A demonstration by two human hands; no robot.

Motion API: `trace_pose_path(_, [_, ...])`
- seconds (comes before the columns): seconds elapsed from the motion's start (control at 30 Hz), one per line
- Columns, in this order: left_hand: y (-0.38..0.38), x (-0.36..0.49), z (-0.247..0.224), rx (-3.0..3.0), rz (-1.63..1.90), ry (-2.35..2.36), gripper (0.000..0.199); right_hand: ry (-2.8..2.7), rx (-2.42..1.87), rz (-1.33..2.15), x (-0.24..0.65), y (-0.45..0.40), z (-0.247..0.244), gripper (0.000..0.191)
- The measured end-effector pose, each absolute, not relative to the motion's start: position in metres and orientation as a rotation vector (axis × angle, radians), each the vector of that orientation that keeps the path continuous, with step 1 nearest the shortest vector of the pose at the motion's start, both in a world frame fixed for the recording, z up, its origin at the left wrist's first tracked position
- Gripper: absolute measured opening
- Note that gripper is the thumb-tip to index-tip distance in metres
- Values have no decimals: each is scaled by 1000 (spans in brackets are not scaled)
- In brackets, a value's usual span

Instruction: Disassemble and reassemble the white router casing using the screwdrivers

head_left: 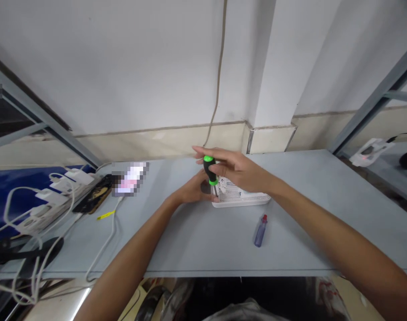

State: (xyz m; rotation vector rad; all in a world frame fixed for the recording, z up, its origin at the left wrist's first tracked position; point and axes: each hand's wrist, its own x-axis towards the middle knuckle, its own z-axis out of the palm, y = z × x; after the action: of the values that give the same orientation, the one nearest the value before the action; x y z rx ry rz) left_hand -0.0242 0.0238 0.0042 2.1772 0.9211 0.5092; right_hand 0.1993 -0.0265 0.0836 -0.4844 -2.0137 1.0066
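Note:
A screwdriver with a black-and-green handle (210, 170) stands nearly upright, its thin metal shaft reaching down into the left end of a white perforated plastic casing (243, 199). My right hand (236, 168) comes over the handle from the right and is shut around it. My left hand (193, 189) sits against the casing's left corner, holding it, with its fingertips partly hidden behind the screwdriver. The spot where the tip meets the casing is too small to make out.
A small blue bottle with a red cap (260, 231) lies on the grey table (310, 223) in front of the casing. To the left are a blurred phone (129, 179), a yellow strip (105, 215), and a power strip (52, 203) with chargers and white cables.

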Motion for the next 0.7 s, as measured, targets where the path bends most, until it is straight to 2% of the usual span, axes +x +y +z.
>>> trace_pose_path(0.1, [24,-23,2,2190,503,933,87,-1946,-457,1063,197,-27,83,44])
trace_pose_path(0.23, [26,-23,1,2137,485,912,78,-2017,-547,675,186,-31,79,50])
trace_pose_path(0.3, [26,-23,2,2140,478,939,75,-2056,-530,610,184,-31,79,48])
trace_pose_path(0.4, [24,-22,3,2159,503,959,78,-2044,-521,671,188,-30,84,36])
trace_pose_path(0.47, [22,-19,4,2174,520,921,71,-2067,-498,736,192,-31,89,31])
trace_pose_path(0.57, [17,-15,3,2227,524,901,65,-2122,-457,810,197,-33,95,36])
trace_pose_path(0.7, [11,-6,1,2354,520,1016,73,-2110,-548,722,197,-36,96,43])
